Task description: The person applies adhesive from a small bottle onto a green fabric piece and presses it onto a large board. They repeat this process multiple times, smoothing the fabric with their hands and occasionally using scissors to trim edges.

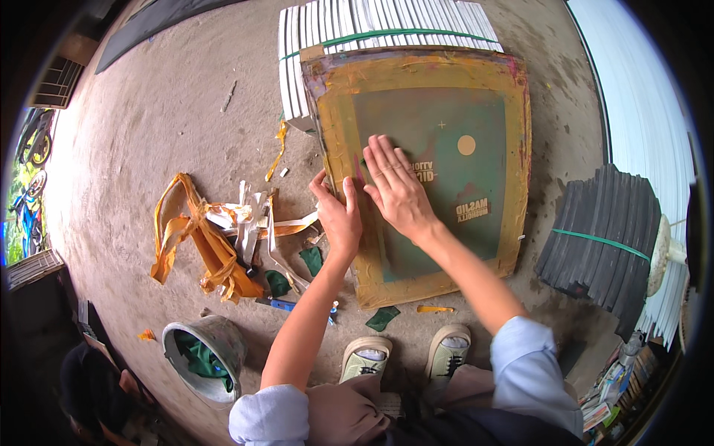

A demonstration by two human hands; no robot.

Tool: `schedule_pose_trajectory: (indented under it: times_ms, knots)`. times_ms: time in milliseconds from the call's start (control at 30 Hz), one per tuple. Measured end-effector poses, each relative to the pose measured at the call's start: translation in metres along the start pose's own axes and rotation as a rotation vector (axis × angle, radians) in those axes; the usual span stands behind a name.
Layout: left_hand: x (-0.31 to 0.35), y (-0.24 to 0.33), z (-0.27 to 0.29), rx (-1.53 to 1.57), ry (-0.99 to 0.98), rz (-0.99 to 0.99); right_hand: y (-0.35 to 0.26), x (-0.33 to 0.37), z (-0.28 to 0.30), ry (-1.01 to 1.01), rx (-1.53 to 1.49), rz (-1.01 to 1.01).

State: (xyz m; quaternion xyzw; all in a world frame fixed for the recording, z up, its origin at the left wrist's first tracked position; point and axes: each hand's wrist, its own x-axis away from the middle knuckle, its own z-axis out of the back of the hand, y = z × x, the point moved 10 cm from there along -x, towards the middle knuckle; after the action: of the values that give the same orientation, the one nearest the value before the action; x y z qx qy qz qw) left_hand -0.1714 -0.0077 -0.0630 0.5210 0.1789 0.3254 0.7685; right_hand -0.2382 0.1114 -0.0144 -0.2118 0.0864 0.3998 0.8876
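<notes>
Concrete floor (156,111), with a framed screen (446,193) at 2 o'clock from centre. The left hand (342,221) pinches its 9 o'clock edge; the right hand (402,195) lies flat, fingers straight, anything beneath hidden. Seemingly wiping; the next stroke calls for steady bracing.

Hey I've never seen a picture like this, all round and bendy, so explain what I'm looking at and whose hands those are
No machine here, just someone bare-handed wearing a fisheye camera on their head; it looks down and makes straight edges bend. Their left hand holds the left edge of a brown-bordered framed panel; their right hand lies flat on its dark face. The panel partly covers a strapped stack of white pieces. On the grey floor around it are orange scraps, a bucket with green material inside, and a strapped dark bundle.
</notes>
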Motion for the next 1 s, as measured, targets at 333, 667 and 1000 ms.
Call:
schedule_pose_trajectory:
  times_ms: [333,667,1000]
  knots:
    - [-0.002,-0.002,0.011,-0.005,0.011,0.009,0.069,-0.040,0.033,0.258,0.219,-0.321]
    - [0.002,0.004,-0.003,0.038,-0.005,0.020,0.023,-0.085,0.027,0.239,0.088,-0.041]
    - [-0.002,0.001,0.008,0.069,-0.001,0.032,-0.020,-0.032,0.001,0.110,-0.056,-0.057]
